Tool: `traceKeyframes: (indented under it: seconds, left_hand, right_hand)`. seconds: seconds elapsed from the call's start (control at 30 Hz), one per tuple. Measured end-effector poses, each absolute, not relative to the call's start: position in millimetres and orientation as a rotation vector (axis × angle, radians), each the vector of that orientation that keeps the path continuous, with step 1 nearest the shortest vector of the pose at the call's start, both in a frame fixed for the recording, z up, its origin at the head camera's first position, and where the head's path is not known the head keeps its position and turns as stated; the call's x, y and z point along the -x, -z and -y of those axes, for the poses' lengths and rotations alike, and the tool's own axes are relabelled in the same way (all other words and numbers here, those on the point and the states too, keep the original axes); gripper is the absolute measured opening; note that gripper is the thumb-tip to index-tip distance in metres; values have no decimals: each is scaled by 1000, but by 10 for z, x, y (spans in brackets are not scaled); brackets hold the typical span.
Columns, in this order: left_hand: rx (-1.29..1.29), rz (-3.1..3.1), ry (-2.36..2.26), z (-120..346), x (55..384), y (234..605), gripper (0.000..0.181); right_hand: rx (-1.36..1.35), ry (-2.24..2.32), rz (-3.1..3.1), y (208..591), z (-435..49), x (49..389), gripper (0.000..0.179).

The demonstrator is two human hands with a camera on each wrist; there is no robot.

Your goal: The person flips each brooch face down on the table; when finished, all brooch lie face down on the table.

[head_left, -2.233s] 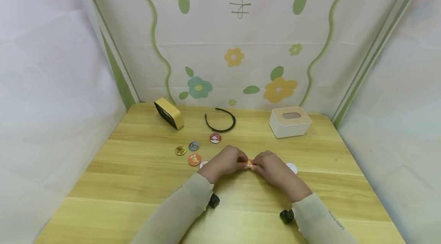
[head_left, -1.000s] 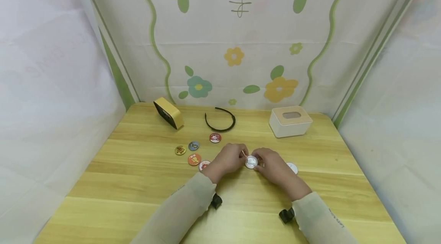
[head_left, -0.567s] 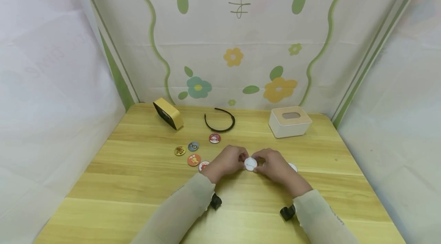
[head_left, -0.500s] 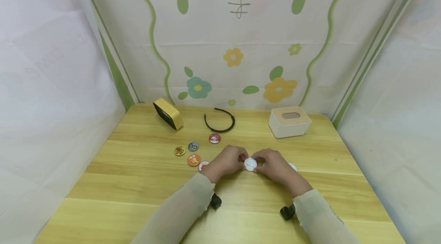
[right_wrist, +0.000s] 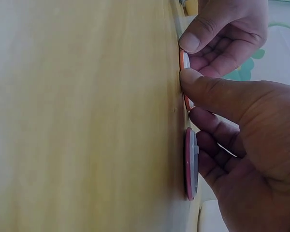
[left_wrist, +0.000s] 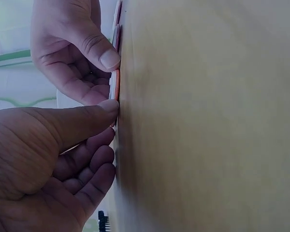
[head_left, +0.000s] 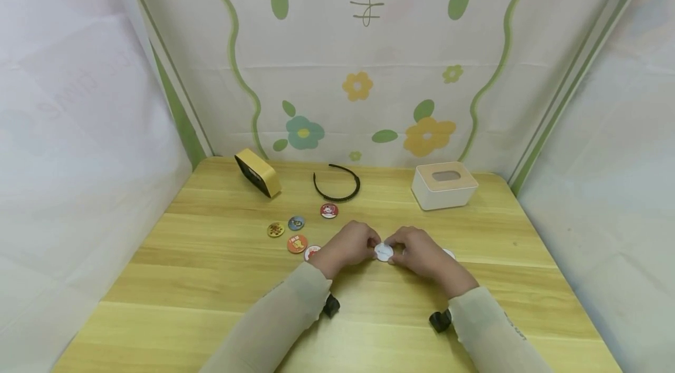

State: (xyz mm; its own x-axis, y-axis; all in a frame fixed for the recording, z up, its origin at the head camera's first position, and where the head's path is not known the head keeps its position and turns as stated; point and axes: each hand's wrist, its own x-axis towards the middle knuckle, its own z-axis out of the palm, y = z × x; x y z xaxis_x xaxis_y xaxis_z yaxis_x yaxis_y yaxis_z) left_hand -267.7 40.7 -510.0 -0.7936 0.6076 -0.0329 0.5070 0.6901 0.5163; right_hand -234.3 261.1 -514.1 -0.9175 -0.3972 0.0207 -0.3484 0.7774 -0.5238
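A round pin badge [head_left: 383, 252] lies white back up between the two hands in the head view, and its thin orange rim shows in both wrist views. From one side the left hand [head_left: 352, 244] pinches the badge's edge with thumb and fingers. The right hand [head_left: 416, 251] grips the opposite edge the same way. Low over the tabletop, the badge [right_wrist: 185, 59] looks nearly flat against the wood in the right wrist view. A second badge [right_wrist: 191, 164], pink-rimmed and back up, lies beside the right hand, partly covered by it in the head view.
Several face-up badges lie left of the hands: red [head_left: 329, 211], blue [head_left: 296, 223], yellow [head_left: 276, 229], orange [head_left: 297, 243] and a white-and-red one [head_left: 312, 252] partly behind the left wrist. Farther back are a yellow box-shaped device [head_left: 258, 173], black headband [head_left: 337, 197] and tissue box [head_left: 445, 187].
The badge between the hands showed its orange face at first; it has been turned over and now shows its white back, lowered flatter. The other badges have stayed put.
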Motion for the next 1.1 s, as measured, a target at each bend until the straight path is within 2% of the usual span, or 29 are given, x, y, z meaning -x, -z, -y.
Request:
traceKeyframes:
  seconds: [0.3, 0.67, 0.93, 1.1]
  left_hand:
    - [-907, -2709, -696, -399, 2671, 5090, 15]
    - [-657, -2784, -915, 95, 2875, 4869, 36]
    - [-561, -2965, -822, 444, 3086, 4830, 17]
    - [-530, -2982, -748, 503, 3175, 4885, 18]
  right_hand:
    - [613, 807, -2868, 5124, -2606, 2333, 30]
    - [581, 793, -2881, 5141, -2617, 2355, 35]
    - [595, 794, -2875, 5122, -2636, 2340, 35]
    - [581, 793, -2870, 5135, -2621, 2336, 35]
